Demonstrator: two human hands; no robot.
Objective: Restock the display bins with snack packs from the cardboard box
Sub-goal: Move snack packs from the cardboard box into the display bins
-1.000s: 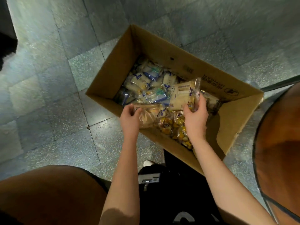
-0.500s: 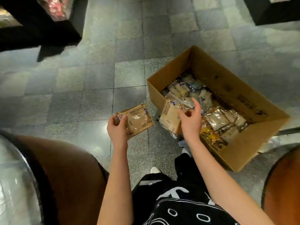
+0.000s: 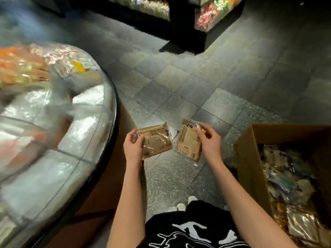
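Observation:
My left hand (image 3: 133,149) grips a tan snack pack (image 3: 157,140) by its left edge, held over the tiled floor. My right hand (image 3: 210,144) holds a second tan snack pack (image 3: 188,143) by its right side, just beside the first. The cardboard box (image 3: 250,158) stands on the floor at the right, with several wrapped snack packs (image 3: 293,190) inside. The round display bin (image 3: 100,122) with clear dividers curves along the left, blurred, holding orange and clear packs.
Dark shelving (image 3: 186,24) with colourful packs stands at the far side of the grey tiled floor (image 3: 179,90). My legs in black printed trousers (image 3: 188,230) and white shoes are at the bottom.
Both hands lifted a pack each out of the box and carried them left, away from it. My view swung left, bringing the round display bin into sight.

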